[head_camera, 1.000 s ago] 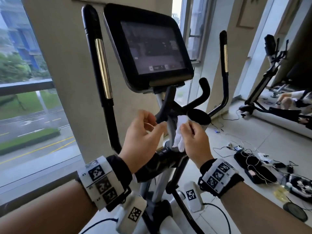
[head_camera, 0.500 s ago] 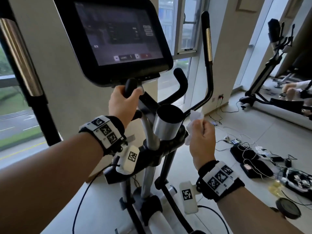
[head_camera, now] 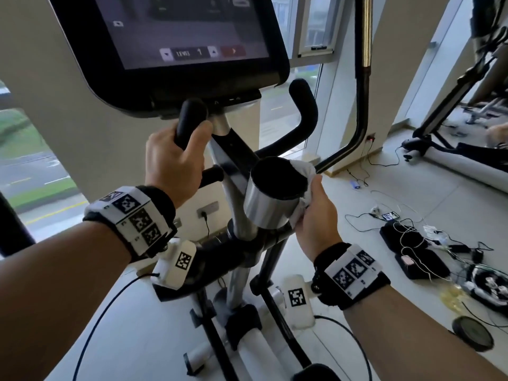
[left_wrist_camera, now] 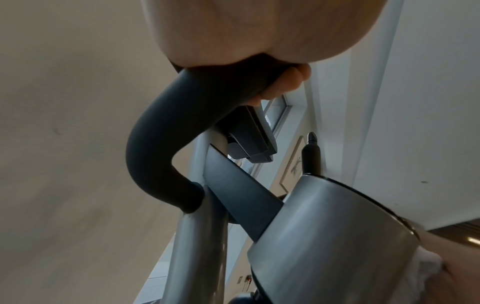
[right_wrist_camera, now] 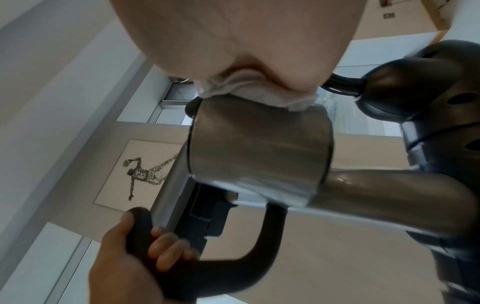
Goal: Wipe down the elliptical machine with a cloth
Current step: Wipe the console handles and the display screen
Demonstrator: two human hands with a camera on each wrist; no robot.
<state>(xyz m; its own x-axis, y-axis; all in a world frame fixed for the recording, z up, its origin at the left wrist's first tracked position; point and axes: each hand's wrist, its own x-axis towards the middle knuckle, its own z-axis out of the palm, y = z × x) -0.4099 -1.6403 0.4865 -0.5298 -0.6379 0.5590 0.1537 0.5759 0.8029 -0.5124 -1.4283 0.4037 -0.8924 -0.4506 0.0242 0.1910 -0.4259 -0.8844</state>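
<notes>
Two windows (head_camera: 35,166), pale floor (head_camera: 384,204), tangled cables (head_camera: 412,232)

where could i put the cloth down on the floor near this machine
Bare floor lies left of the elliptical's base, crossed only by the wrist cable. The tiles right of it, past the right hand holding the cloth, are crowded with cables and black cases.

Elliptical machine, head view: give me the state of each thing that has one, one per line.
console screen: lit, showing level 1
cup holder: upright, inside dark, contents cannot be told
cloth: bunched, pressed against the cup holder's right side
left hand: grips the black inner handlebar
right hand: holds the cloth
phone on the floor: screen lit
</notes>
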